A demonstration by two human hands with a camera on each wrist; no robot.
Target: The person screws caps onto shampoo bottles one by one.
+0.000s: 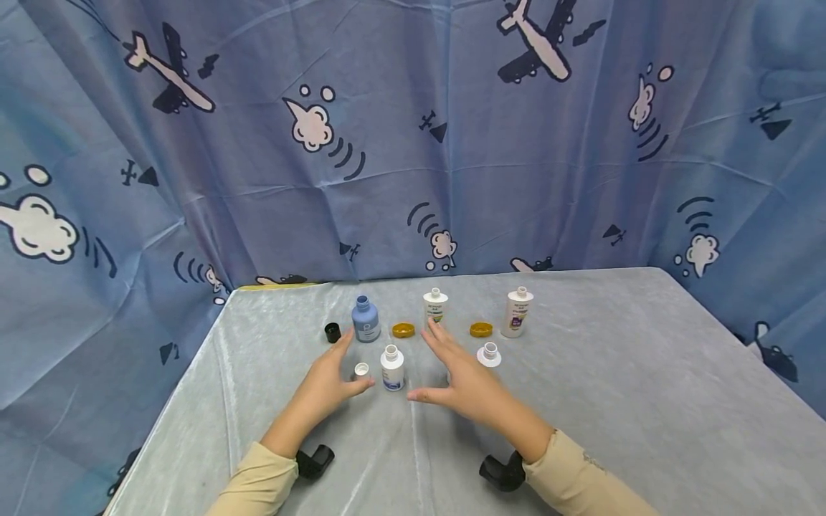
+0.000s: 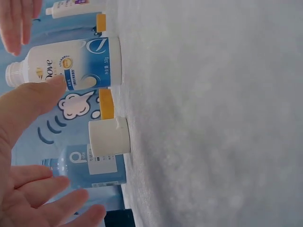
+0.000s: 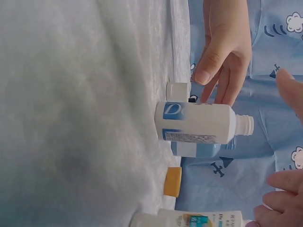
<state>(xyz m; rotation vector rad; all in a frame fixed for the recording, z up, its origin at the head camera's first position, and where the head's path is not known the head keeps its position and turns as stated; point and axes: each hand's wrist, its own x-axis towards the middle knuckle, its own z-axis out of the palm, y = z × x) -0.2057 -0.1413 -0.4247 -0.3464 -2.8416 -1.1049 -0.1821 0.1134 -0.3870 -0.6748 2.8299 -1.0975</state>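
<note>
A white Dove bottle (image 1: 392, 373) stands upright and uncapped between the two hands, its blue-and-white label showing in the left wrist view. My left hand (image 1: 325, 387) hovers to its left, thumb and fingers spread, holding nothing. Close by that thumb sits a small white cap (image 2: 109, 137), with a blue uncapped bottle (image 1: 366, 322) behind it. On the other side, my right hand (image 1: 471, 383) is also spread and holds nothing, its thumb pointing toward the Dove bottle. Another white uncapped bottle (image 1: 489, 356) is partly hidden by the right hand.
Farther back stand two white uncapped bottles, one behind my right fingertips (image 1: 435, 297) and one to the right (image 1: 516, 313). Two amber caps, left (image 1: 403, 330) and right (image 1: 480, 330), and a black cap (image 1: 332, 332) lie among them. A patterned blue curtain (image 1: 387, 215) hangs behind the table.
</note>
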